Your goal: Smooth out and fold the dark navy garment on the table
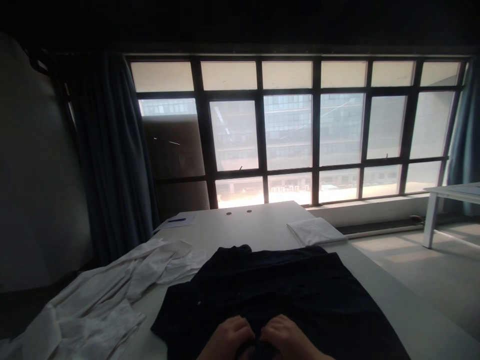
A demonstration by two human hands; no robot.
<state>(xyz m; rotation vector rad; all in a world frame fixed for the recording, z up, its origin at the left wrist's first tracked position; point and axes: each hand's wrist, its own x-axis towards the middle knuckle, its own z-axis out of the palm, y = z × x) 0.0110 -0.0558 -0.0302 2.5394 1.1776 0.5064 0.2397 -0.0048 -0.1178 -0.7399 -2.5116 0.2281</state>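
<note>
A dark garment (pixel 300 290), perhaps a shirt or jacket, lies spread over the white table. At its near part, my left hand (pixel 233 336) has its fingers curled over the dark cloth. Close beside it, a small gap apart, my right hand (pixel 282 334) is closed on the same cloth. Some dark fabric is bunched between the two hands; its exact form is too dark to make out. A small pale spot, maybe a button, shows on the garment's left side. The fingertips are hidden in the cloth.
Crumpled white garments (pixel 123 285) cover the table's left side. A folded white cloth (pixel 317 231) lies at the far right edge of the white table (pixel 258 227). Paper with a blue pen (pixel 177 220) sits at the far left. A second table (pixel 431 215) stands to the right.
</note>
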